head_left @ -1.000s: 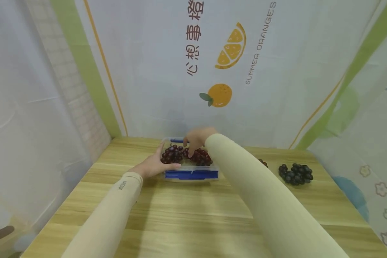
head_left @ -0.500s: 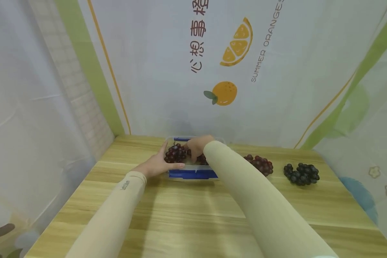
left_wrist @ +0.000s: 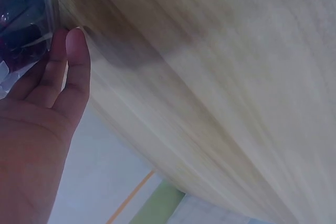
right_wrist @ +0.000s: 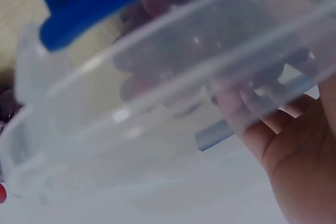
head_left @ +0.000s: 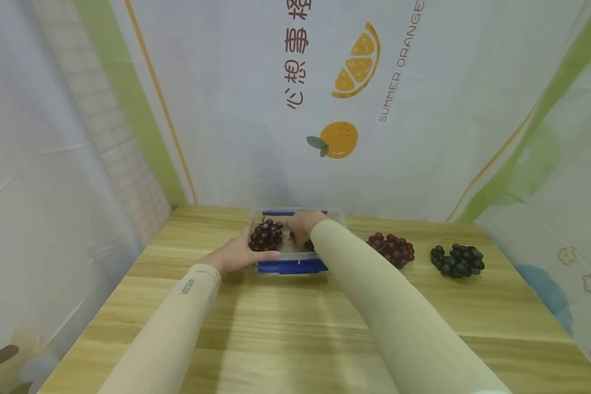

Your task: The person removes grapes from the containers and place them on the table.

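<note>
A clear plastic food box (head_left: 297, 256) with blue latches stands at the back of the wooden table. Its left part holds a dark red bunch of grapes (head_left: 266, 236). My left hand (head_left: 233, 254) rests against the box's left end, thumb stretched along the front rim and fairly straight fingers touching the side wall. My right hand (head_left: 305, 224) reaches down inside, its fingers round a second bunch of grapes (right_wrist: 168, 59), seen blurred through the clear wall in the right wrist view. The sleeve hides much of that bunch in the head view.
To the right of the box, another red bunch of grapes (head_left: 394, 249) lies on the table (head_left: 276, 328), partly behind the right sleeve. A black bunch of grapes (head_left: 458, 261) lies farther right. A printed curtain (head_left: 236, 137) rises close behind the box.
My right hand has moved lower into the box and slightly right, and a gap now shows between the two bunches inside. The left hand keeps its place. The red bunch outside has come into view.
</note>
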A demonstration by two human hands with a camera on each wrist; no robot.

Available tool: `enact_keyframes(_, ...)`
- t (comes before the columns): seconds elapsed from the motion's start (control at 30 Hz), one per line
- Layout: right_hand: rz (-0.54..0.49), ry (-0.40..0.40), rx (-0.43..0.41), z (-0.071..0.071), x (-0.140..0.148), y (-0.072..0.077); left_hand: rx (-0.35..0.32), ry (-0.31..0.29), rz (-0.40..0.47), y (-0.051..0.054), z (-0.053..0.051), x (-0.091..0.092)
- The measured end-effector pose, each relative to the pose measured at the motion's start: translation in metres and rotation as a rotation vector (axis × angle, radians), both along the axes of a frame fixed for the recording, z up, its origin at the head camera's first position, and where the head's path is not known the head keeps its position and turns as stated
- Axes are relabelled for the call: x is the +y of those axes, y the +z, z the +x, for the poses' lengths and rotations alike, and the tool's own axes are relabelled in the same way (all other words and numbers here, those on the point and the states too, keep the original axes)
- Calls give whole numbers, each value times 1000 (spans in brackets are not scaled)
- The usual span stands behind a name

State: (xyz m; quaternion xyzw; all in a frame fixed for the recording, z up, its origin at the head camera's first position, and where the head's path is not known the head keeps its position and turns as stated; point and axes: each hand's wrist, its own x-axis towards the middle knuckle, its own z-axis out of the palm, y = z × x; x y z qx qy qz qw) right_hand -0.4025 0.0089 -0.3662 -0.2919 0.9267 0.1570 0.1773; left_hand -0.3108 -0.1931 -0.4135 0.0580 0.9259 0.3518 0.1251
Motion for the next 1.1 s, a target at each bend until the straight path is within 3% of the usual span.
enact_keyframes(0.17,-12,23,-7,0,1,-3,15,-17,4,1,5,-1)
enact_keyframes(0.37,-141,59,-72,2,12,8,15,-33,25,0,5,1)
enact_keyframes(0.6,-271,-49,-188,12,12,51,21,-23,20,2,9,-2)
enact_keyframes(0.87,-176,26,-117,25,21,107,47,-34,26,-2,8,-4)
enact_keyframes(1.1,-179,-4,-90,32,34,134,69,-39,40,-3,6,-3)
